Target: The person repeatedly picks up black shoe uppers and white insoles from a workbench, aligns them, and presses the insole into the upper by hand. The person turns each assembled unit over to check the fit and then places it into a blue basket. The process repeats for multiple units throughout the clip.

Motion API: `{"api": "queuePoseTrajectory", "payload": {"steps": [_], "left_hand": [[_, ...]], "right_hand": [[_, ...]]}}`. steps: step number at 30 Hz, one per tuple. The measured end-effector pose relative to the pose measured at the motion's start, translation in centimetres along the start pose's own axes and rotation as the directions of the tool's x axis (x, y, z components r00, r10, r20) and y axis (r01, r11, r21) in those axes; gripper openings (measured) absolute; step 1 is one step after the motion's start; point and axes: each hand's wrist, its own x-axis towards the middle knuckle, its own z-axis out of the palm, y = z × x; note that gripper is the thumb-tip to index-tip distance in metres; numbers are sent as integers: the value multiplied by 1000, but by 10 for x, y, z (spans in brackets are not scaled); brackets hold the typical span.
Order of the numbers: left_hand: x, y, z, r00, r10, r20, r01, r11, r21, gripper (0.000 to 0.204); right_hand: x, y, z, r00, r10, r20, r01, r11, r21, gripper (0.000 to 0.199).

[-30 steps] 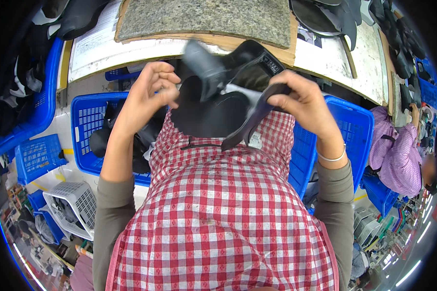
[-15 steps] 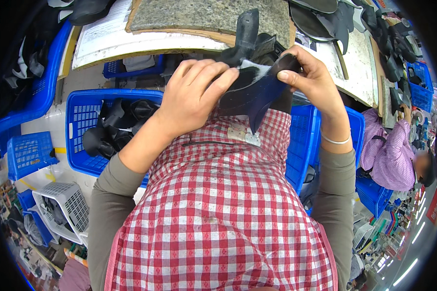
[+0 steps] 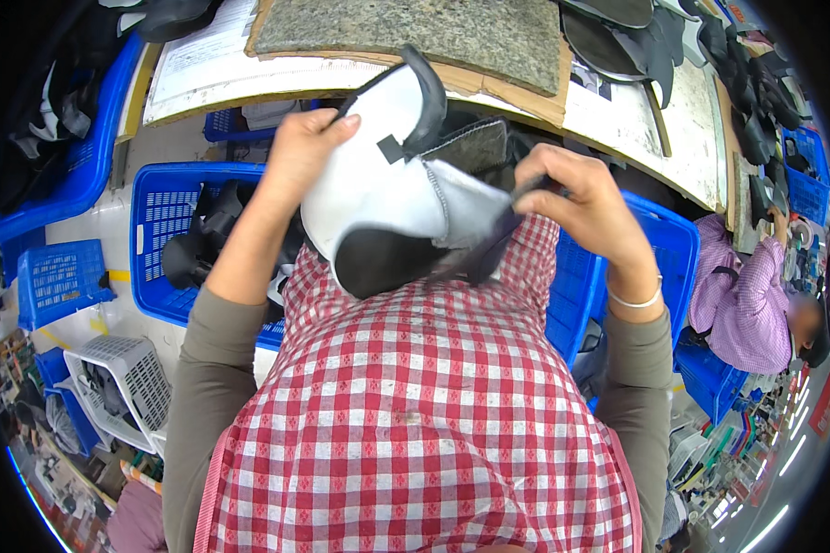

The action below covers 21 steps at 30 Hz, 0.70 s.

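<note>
A shoe upper (image 3: 364, 189) is spread between my hands above my lap, its white lining side showing. Black edging, a small dark square patch and a zigzag-stitched seam mark it. My left hand (image 3: 302, 152) pinches its left edge, thumb on the white face. On the other side my right hand (image 3: 576, 194) is closed on the dark right end of the piece, which is smeared by motion. Behind the seam, a greyish inner panel of the piece partly shows. My right fingertips are partly hidden by the dark material.
In front stands a workbench with a stone slab (image 3: 415, 41) on it. Black shoe pieces (image 3: 609, 41) lie at its right. A blue crate (image 3: 161, 244) with black pieces stands left of my lap, another blue crate (image 3: 659, 249) at the right. A person (image 3: 742, 300) in a checked shirt works at far right.
The upper has been opened out and turned, so its white lining now faces up instead of its black outside. My left hand moved left, and my right hand came lower and nearer to me.
</note>
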Motion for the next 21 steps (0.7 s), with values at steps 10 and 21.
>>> {"api": "queuePoseTrajectory", "payload": {"steps": [10, 21], "left_hand": [[-28, 51, 54, 504, 771, 390, -859, 492, 138, 49], [-66, 37, 9, 92, 960, 266, -816, -80, 572, 23]], "right_hand": [[-3, -9, 6, 959, 270, -86, -273, 962, -14, 29], [-27, -42, 36, 864, -380, -331, 158, 827, -540, 29]]}}
